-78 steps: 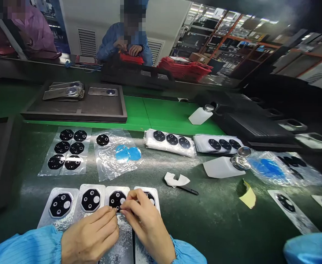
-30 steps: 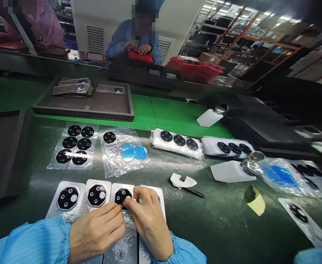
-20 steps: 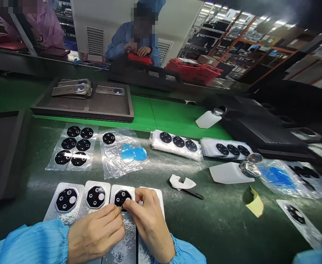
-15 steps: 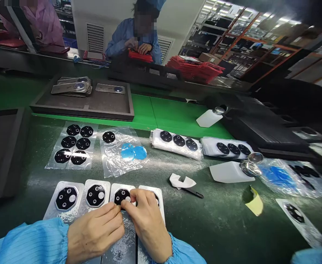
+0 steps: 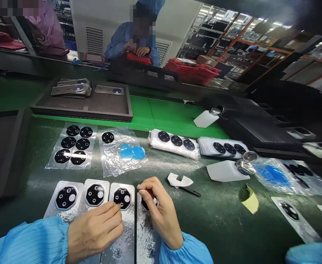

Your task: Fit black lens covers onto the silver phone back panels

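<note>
Side by side in front of me lie several phone back panels in shiny film, each with a black octagonal camera plate. My left hand (image 5: 96, 229) rests over the second and third panels. Its fingertips are pinched at the lower edge of the third panel's camera plate (image 5: 122, 198); anything between them is hidden. Over the fourth panel (image 5: 145, 234) is my right hand (image 5: 159, 209), thumb and forefinger pinched together at a tiny dark bit too small to name. That hand partly covers the fourth camera plate (image 5: 144, 202). The first (image 5: 66, 198) and second (image 5: 95, 194) plates are uncovered.
Behind the panels lie a sheet of black octagonal stickers (image 5: 75, 145) and a bag with blue film pieces (image 5: 117, 165). Sticker stacks (image 5: 174, 146), a white-wrapped tool (image 5: 180, 180) and a pump bottle (image 5: 226, 171) are rightward. A tray (image 5: 106, 108) holds panels. Co-worker (image 5: 133, 40) sits opposite.
My right hand has left the third camera plate and moved right, over the fourth panel. My left hand stays almost where it was. The view has shifted slightly.
</note>
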`<state>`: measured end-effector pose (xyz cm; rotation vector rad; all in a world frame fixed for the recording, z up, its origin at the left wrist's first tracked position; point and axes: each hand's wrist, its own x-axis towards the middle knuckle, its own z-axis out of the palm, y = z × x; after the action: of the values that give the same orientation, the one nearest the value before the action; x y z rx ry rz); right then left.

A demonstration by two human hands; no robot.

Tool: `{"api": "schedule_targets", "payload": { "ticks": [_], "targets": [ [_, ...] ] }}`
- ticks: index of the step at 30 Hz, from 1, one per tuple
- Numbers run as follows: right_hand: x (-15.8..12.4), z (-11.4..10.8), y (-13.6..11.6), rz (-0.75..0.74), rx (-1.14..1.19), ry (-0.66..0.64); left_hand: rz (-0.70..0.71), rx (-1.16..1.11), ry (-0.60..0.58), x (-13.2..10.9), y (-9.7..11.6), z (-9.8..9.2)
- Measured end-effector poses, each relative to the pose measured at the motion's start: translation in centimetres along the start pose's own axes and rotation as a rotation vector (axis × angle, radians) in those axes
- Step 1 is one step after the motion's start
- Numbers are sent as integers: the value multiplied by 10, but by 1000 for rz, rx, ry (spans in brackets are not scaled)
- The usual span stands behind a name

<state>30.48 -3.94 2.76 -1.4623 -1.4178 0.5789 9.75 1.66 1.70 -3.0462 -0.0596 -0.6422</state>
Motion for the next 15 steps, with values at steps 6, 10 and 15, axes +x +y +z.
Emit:
{"api": "schedule_targets", "payload": {
  "ticks": [6,10,15],
  "targets": [
    [0,-11,14,357,407,-46,-4,10,4,1,-1,0],
    [-1,-11,15,414,584,-45,20,25,15,2,-3,-3],
    [-3,-7,8,415,472,-40,30,6,13,-1,-7,-5]
  ]
}}
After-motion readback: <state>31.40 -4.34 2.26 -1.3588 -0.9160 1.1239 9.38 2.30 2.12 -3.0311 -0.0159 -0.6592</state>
